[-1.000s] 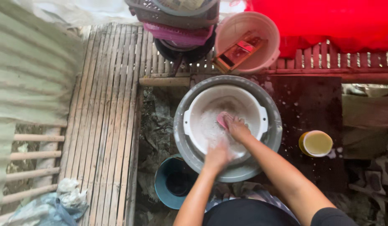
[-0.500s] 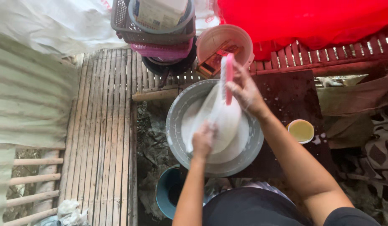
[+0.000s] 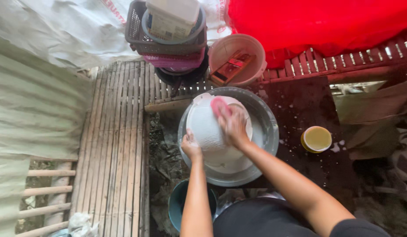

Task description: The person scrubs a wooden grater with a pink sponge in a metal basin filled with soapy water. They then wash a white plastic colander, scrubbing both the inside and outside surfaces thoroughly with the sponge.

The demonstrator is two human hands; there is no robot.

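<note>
When read from the lower edge of the frame upward: first a dark lap, and beside it, at lower left, a teal bucket (image 3: 179, 204). Just above, the left hand (image 3: 191, 147), fingers curled around the lower left rim of a white plastic tub (image 3: 205, 129), gripping it. Next to it the right hand (image 3: 233, 125), closed on a pink sponge (image 3: 219, 105) and pressing it against the upper part of the tub. Tub itself at the centre of the frame, inside a wide metal basin (image 3: 267, 127), turned now with its ribbed outer side toward the camera. One second ago lying flat, opening up, with the sponge inside; half a second ago raised on its edge; so turned over since then, with the rubbing moved from the inner side to the outer side. To the right, on a wet dark bench (image 3: 300, 105), a small yellow cup (image 3: 316, 139). To the left, bamboo slats (image 3: 115, 145). Farthest, along the top of the frame, a pale bucket (image 3: 256, 48), stacked baskets (image 3: 137, 37) and a red cloth (image 3: 317, 22).
</note>
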